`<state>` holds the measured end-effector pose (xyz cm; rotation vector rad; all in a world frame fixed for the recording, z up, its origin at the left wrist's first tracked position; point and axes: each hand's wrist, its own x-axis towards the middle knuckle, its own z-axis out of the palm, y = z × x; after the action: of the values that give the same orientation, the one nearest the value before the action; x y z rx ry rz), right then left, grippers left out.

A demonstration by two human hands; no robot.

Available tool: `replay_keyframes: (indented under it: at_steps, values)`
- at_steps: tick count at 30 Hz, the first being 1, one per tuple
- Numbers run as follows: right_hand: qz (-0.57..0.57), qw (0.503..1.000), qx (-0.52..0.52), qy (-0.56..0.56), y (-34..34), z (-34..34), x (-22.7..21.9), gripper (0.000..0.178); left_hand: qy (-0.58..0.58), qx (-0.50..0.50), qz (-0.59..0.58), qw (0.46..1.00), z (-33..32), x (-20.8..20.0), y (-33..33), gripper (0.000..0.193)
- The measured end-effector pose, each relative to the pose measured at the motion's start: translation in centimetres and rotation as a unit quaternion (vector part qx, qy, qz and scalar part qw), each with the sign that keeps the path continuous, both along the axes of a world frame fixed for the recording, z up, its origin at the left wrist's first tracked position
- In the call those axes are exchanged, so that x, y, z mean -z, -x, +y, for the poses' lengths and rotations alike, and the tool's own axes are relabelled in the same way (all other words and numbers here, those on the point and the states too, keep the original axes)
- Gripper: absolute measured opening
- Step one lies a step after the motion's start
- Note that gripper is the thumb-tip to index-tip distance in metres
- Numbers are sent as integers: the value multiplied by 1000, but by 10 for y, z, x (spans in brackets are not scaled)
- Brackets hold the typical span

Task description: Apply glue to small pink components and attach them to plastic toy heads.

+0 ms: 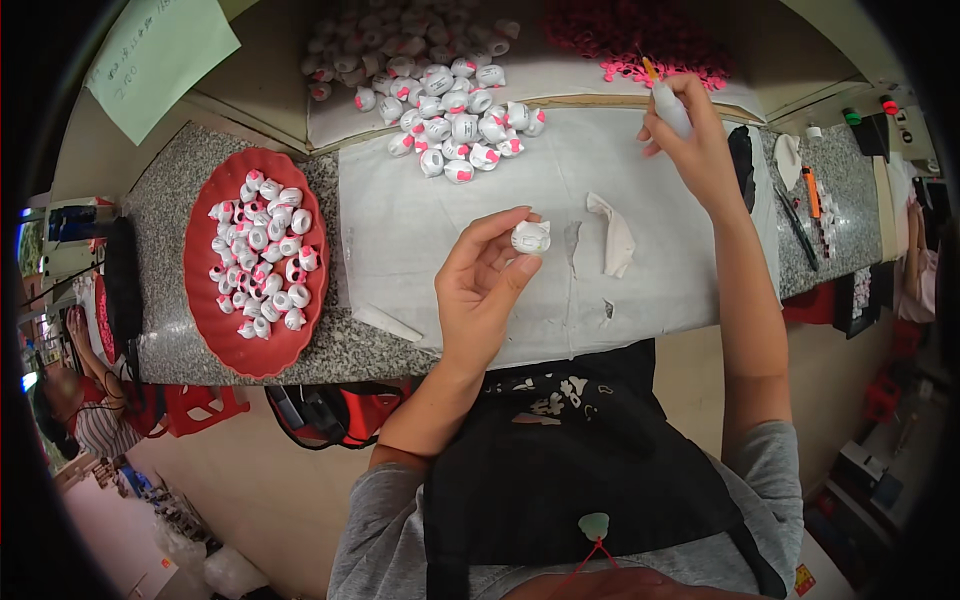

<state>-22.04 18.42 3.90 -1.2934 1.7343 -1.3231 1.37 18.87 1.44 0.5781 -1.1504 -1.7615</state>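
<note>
Between the thumb and fingers of my left hand (480,285) is a small white cat-head figurine (531,237), held above the paper-covered worktop (400,220). My right hand (690,140) is wrapped round a white squeeze bottle (672,110). Its thin yellow-orange tip (650,69) points away from me, by a heap of small bright pink pieces (650,50). Farther back, left of centre, lies a pile of white figurine heads (465,125), many with pink bows. A red scalloped tray (255,357) on the left holds more of them, also with pink parts.
A crumpled whitish cloth (615,238) lies right of my left hand. An orange-handled tool (811,192) and a dark slender tool (797,228) rest on the granite at right. Pale green paper (165,60) hangs upper left. Another person (90,400) sits far left, near a red stool (205,408).
</note>
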Motion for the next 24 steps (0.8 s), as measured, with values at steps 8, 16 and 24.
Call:
replay_keyframes:
  at_steps: [8,16,24]
  values:
    - [440,898,-11,-3,8,-35,14,17,-20,-4,8,1000,1,2,-5,34]
    - [168,984,43,32,-29,7,-8,8,-47,-1,6,999,-1,-1,-6,33]
    - [-302,953,-29,28,-95,60,-11,7,85,-21,-72,994,0,-2,-1,32]
